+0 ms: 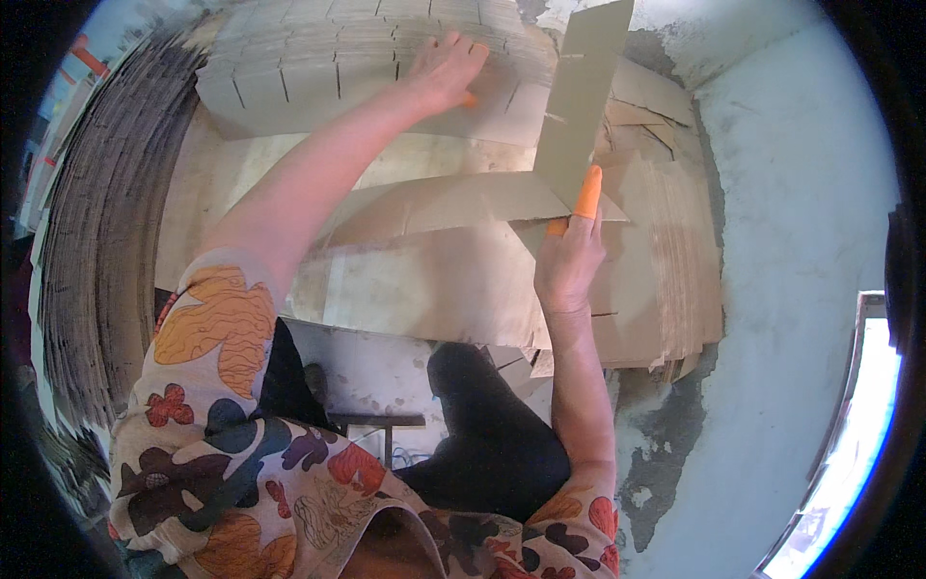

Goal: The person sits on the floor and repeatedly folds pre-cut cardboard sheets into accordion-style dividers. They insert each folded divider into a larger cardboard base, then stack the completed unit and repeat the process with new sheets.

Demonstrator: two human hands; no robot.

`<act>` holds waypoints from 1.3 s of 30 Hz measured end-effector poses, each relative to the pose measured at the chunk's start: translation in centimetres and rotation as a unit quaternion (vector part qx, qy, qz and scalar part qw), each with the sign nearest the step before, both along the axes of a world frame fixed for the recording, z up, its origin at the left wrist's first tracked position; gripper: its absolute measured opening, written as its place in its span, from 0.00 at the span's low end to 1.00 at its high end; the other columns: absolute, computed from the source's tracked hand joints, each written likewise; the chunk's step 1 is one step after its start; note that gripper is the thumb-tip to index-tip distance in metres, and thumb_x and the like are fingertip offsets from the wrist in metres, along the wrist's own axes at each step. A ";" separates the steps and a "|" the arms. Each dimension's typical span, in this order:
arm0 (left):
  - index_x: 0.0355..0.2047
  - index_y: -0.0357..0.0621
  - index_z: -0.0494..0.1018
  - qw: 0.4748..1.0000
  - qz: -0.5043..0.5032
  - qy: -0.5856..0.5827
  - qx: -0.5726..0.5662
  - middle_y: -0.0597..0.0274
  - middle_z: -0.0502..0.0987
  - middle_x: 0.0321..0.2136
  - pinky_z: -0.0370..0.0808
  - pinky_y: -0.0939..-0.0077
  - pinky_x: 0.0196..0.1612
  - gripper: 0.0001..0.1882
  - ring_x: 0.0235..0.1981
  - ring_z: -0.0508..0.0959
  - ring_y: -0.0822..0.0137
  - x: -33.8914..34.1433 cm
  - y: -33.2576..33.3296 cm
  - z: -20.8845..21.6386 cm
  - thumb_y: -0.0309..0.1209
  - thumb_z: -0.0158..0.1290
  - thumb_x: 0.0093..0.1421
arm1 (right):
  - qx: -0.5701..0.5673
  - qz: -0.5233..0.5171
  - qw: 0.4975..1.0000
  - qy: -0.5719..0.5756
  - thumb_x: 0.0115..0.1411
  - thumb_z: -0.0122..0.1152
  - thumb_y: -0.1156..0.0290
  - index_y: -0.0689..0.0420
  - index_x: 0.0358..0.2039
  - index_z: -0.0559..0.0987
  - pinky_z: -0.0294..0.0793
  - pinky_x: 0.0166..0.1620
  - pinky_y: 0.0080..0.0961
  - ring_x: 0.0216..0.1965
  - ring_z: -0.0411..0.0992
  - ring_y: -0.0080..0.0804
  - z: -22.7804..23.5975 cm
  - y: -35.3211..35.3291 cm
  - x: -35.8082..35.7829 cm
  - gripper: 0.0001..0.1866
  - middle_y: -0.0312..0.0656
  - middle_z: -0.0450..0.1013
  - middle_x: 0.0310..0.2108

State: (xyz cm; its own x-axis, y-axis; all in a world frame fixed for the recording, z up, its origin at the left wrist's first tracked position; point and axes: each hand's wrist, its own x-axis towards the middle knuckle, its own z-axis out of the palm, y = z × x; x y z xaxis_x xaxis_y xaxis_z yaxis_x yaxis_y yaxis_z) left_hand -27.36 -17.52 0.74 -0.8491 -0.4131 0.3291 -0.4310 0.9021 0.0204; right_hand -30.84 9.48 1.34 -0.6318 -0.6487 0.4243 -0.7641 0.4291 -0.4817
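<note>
My left hand [449, 72] reaches to the far stack of slotted cardboard strips [299, 85], fingers and thumb apart over its near face. Some fingertips wear orange covers. At the right, my right hand [571, 256] grips joined cardboard strips by their lower end, an orange-covered finger pointing up. One cardboard strip [579, 96] from that piece stands up and away, with short slots in its edge. Another cardboard strip [453, 201] runs left from the joint, bowed, above the worktop. The fingers on the far side of the right hand's grip are hidden.
Beneath lies a pale wooden worktop [415, 289]. A tall stack of dark-edged cardboard [106, 212] rises at the left. More stacked cardboard [666, 261] lies at the right, close to a wall [801, 193] with peeling paint. My dark-clothed legs [482, 425] are below the near edge.
</note>
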 end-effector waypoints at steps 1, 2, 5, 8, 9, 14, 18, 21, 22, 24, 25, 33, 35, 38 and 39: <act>0.41 0.41 0.68 1.000 -0.006 0.006 -0.009 0.57 0.73 0.39 0.68 0.63 0.48 0.23 0.48 0.69 0.58 -0.4 -0.2 -0.6 0.37 0.63 0.47 | -0.004 0.009 1.000 -0.013 0.55 0.48 0.85 0.53 0.65 0.52 0.74 0.45 0.32 0.46 0.72 0.44 0.2 0.1 0.0 0.37 0.51 0.68 0.48; 0.40 0.41 0.68 1.000 -0.010 0.008 -0.020 0.57 0.73 0.39 0.68 0.63 0.48 0.22 0.47 0.69 0.59 -0.5 -0.3 -1.0 0.34 0.62 0.47 | -0.009 0.018 0.999 -0.029 0.55 0.48 0.86 0.52 0.65 0.52 0.73 0.46 0.31 0.47 0.72 0.44 0.3 0.2 0.1 0.38 0.51 0.68 0.49; 0.38 0.41 0.70 0.998 -0.028 0.031 -0.046 0.59 0.74 0.37 0.68 0.64 0.48 0.17 0.45 0.71 0.59 -0.7 -0.9 -1.7 0.28 0.60 0.47 | -0.008 0.034 0.998 -0.056 0.54 0.48 0.88 0.50 0.66 0.51 0.73 0.48 0.30 0.49 0.71 0.42 0.2 0.3 0.2 0.40 0.51 0.67 0.51; 0.35 0.41 0.70 0.996 -0.064 0.058 -0.038 0.58 0.74 0.34 0.69 0.64 0.46 0.14 0.44 0.72 0.59 -0.3 -1.2 -1.9 0.26 0.59 0.47 | -0.030 0.045 0.998 -0.039 0.47 0.56 0.87 0.50 0.65 0.51 0.77 0.42 0.32 0.42 0.74 0.43 -0.6 0.1 -0.4 0.45 0.48 0.67 0.47; 0.35 0.41 0.70 0.993 -0.084 0.072 -0.036 0.57 0.74 0.33 0.69 0.63 0.44 0.14 0.43 0.72 0.58 -0.1 -1.3 -1.9 0.26 0.58 0.47 | -0.043 0.049 0.998 -0.027 0.44 0.60 0.87 0.51 0.65 0.50 0.79 0.39 0.34 0.39 0.75 0.44 -0.7 0.0 -0.6 0.48 0.46 0.67 0.45; 0.33 0.40 0.70 0.991 -0.094 0.079 0.045 0.52 0.73 0.30 0.72 0.59 0.37 0.11 0.37 0.73 0.54 1.2 -0.6 -1.0 0.25 0.56 0.49 | -0.030 0.013 0.998 0.047 0.44 0.52 0.88 0.50 0.64 0.53 0.79 0.36 0.35 0.36 0.75 0.46 0.0 0.2 -0.7 0.45 0.46 0.69 0.43; 0.32 0.41 0.70 0.996 -0.061 0.046 0.044 0.52 0.72 0.29 0.72 0.59 0.34 0.09 0.34 0.73 0.53 0.8 -0.2 -0.1 0.26 0.55 0.50 | -0.055 0.020 0.997 0.053 0.43 0.51 0.89 0.51 0.64 0.55 0.79 0.34 0.36 0.34 0.75 0.48 0.1 0.4 -0.7 0.44 0.47 0.69 0.42; 0.31 0.43 0.71 0.995 -0.073 0.065 0.005 0.57 0.72 0.29 0.72 0.61 0.33 0.07 0.33 0.73 0.56 0.8 -1.0 -0.4 0.26 0.54 0.50 | -0.049 0.030 0.996 0.070 0.43 0.51 0.89 0.52 0.64 0.54 0.79 0.34 0.36 0.34 0.75 0.48 0.0 0.5 -0.7 0.44 0.47 0.69 0.42; 0.30 0.44 0.72 0.990 -0.101 0.093 -0.021 0.59 0.72 0.29 0.73 0.63 0.33 0.06 0.33 0.72 0.57 1.0 -1.8 -1.0 0.27 0.54 0.50 | -0.059 0.040 0.995 0.073 0.43 0.50 0.89 0.53 0.64 0.54 0.79 0.34 0.36 0.34 0.75 0.48 0.1 0.4 -0.6 0.44 0.48 0.69 0.42; 0.29 0.45 0.72 0.979 -0.143 0.130 -0.060 0.62 0.72 0.28 0.72 0.66 0.35 0.05 0.33 0.72 0.59 0.9 -1.6 -1.1 0.27 0.53 0.49 | -0.073 0.050 0.993 0.078 0.43 0.50 0.89 0.54 0.64 0.54 0.79 0.34 0.36 0.34 0.75 0.48 0.1 0.5 -0.7 0.44 0.48 0.69 0.42; 0.28 0.45 0.72 0.976 -0.153 0.139 -0.075 0.63 0.72 0.27 0.72 0.68 0.36 0.05 0.33 0.71 0.60 1.0 -1.5 -1.1 0.27 0.53 0.49 | -0.053 0.034 0.997 0.045 0.45 0.49 0.89 0.52 0.64 0.54 0.77 0.38 0.34 0.38 0.74 0.44 0.2 0.6 -0.6 0.44 0.48 0.69 0.44; 0.29 0.46 0.72 0.983 -0.171 0.034 -0.051 0.58 0.72 0.22 0.73 0.62 0.32 0.06 0.32 0.74 0.58 1.1 0.2 -0.8 0.29 0.55 0.50 | 0.013 0.018 0.999 -0.036 0.48 0.48 0.90 0.48 0.65 0.54 0.75 0.45 0.29 0.44 0.74 0.37 -0.2 0.9 -0.7 0.43 0.44 0.70 0.46; 0.30 0.47 0.72 0.992 -0.129 -0.002 0.011 0.56 0.73 0.22 0.73 0.59 0.30 0.07 0.31 0.75 0.55 1.0 0.9 -0.5 0.30 0.56 0.50 | 0.013 0.028 0.999 -0.025 0.48 0.49 0.90 0.48 0.65 0.54 0.76 0.44 0.30 0.44 0.74 0.37 -0.3 0.9 -0.6 0.43 0.44 0.70 0.46; 0.30 0.46 0.72 0.984 -0.166 0.031 0.049 0.54 0.73 0.22 0.73 0.57 0.31 0.07 0.29 0.76 0.52 1.3 1.7 0.1 0.31 0.56 0.51 | 0.004 0.036 0.999 0.001 0.48 0.49 0.91 0.47 0.65 0.54 0.77 0.43 0.31 0.42 0.74 0.38 -0.6 0.9 -0.8 0.43 0.45 0.70 0.44; 0.30 0.46 0.72 0.983 -0.173 0.047 0.045 0.54 0.72 0.22 0.73 0.57 0.31 0.07 0.29 0.76 0.52 1.4 1.9 0.1 0.31 0.56 0.51 | 0.000 0.037 0.999 0.012 0.48 0.49 0.91 0.47 0.65 0.55 0.77 0.43 0.31 0.41 0.75 0.39 -0.7 0.9 -0.8 0.43 0.45 0.71 0.44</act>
State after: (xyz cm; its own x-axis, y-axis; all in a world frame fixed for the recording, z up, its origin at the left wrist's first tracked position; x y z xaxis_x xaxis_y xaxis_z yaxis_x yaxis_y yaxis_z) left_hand -25.92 -15.63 0.86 -0.9117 -0.1352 0.3880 -0.0904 0.9872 0.1316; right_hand -31.65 10.42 0.68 -0.5720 -0.6932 0.4384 -0.8047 0.3708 -0.4636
